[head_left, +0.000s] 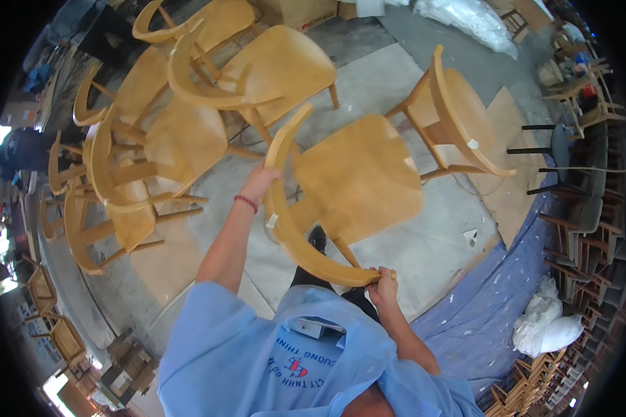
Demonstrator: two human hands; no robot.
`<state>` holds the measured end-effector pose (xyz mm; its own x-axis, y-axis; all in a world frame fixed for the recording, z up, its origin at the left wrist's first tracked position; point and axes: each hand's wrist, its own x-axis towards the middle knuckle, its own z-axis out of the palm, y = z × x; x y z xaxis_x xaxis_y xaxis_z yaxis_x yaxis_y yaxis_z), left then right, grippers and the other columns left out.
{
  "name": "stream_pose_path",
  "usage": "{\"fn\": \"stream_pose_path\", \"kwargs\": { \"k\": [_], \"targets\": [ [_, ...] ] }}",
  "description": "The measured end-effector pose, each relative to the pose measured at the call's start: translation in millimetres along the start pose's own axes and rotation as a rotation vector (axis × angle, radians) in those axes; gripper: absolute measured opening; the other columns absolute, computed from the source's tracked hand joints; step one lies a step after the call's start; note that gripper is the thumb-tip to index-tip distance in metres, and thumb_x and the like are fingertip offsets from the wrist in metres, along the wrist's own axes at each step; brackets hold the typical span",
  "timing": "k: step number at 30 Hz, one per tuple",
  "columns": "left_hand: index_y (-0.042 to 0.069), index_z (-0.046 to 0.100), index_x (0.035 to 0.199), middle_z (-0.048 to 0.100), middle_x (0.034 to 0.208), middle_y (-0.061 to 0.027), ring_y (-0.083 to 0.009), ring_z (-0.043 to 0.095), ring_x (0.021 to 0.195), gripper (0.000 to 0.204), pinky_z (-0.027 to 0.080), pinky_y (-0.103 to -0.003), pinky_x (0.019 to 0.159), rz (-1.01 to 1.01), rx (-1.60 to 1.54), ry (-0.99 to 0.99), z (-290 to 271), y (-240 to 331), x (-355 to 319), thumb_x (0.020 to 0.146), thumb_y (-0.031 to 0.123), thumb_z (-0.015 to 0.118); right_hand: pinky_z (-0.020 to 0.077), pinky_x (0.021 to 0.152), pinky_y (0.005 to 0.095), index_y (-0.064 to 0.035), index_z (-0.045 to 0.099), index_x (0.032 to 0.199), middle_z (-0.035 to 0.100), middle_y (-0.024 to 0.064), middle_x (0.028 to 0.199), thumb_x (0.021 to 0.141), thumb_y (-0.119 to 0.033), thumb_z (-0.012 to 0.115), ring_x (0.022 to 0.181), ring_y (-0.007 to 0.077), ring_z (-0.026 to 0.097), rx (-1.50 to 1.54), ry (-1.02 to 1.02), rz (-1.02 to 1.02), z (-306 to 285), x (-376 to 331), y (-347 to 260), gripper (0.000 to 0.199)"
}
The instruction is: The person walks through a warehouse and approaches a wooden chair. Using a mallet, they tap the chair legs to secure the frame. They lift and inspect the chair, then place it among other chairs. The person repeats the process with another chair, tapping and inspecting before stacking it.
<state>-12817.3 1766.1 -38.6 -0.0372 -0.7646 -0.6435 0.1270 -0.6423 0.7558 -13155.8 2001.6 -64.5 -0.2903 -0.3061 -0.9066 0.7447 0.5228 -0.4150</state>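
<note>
A light-wood chair with a wide seat and a curved backrest stands right in front of me. My left hand, a red bead bracelet at its wrist, is closed round the left part of the backrest. At the opposite end of the same curved rail, my right hand grips the tip. A small white sticker is on the backrest between my hands. The chair's legs are mostly hidden under the seat. Just to the right, another matching chair stands turned away, touched by neither hand.
Several matching chairs crowd the left and far left. White sheeting and brown cardboard cover the floor. A blue tarp lies at right, with white plastic bundles and stacked dark chairs beyond.
</note>
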Motion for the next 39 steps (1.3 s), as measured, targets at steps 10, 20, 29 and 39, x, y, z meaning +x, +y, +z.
{"fn": "stream_pose_path", "kwargs": {
  "k": [10, 20, 29, 39],
  "targets": [
    [0.001, 0.053, 0.111, 0.057, 0.084, -0.0066, -0.0195, 0.056, 0.071, 0.036, 0.05, -0.037, 0.062, 0.03, 0.015, 0.023, 26.7, -5.5, 28.5, 0.076, 0.008, 0.057, 0.0517, 0.075, 0.0534, -0.0069, 0.044, 0.109, 0.059, 0.0151, 0.099, 0.089, -0.011, 0.052, 0.089, 0.0328, 0.061, -0.044, 0.024, -0.044, -2.9, 17.9, -25.3, 0.022],
    [0.001, 0.053, 0.116, 0.058, 0.089, -0.0088, -0.0209, 0.058, 0.076, 0.041, 0.05, -0.037, 0.064, 0.013, 0.029, -0.021, 62.4, -0.9, 31.2, 0.076, 0.008, 0.059, 0.051, 0.077, 0.057, -0.0047, 0.043, 0.113, 0.056, 0.0176, 0.102, 0.088, -0.01, 0.053, 0.091, 0.0345, 0.06, -0.059, 0.078, -0.052, -9.1, 35.8, -68.1, 0.027],
    [0.002, 0.05, 0.119, 0.058, 0.095, -0.0104, -0.0236, 0.059, 0.083, 0.044, 0.051, -0.041, 0.071, -0.013, 0.046, 0.024, 52.5, 12.3, 23.3, 0.077, 0.01, 0.059, 0.0519, 0.075, 0.0585, -0.0044, 0.045, 0.111, 0.057, 0.0168, 0.1, 0.089, -0.01, 0.052, 0.09, 0.0345, 0.061, -0.089, 0.005, -0.06, -6.3, 44.1, -60.7, 0.024],
    [0.003, 0.053, 0.12, 0.06, 0.093, -0.0104, -0.0256, 0.06, 0.083, 0.046, 0.052, -0.044, 0.071, -0.048, 0.05, 0.099, 20.9, 7.3, 19.8, 0.075, 0.011, 0.061, 0.0542, 0.08, 0.0531, -0.0005, 0.049, 0.112, 0.059, 0.0187, 0.105, 0.091, -0.022, 0.058, 0.091, 0.0363, 0.063, -0.252, -0.182, 0.122, -11.7, 25.3, -56.0, 0.032]
  ]
}}
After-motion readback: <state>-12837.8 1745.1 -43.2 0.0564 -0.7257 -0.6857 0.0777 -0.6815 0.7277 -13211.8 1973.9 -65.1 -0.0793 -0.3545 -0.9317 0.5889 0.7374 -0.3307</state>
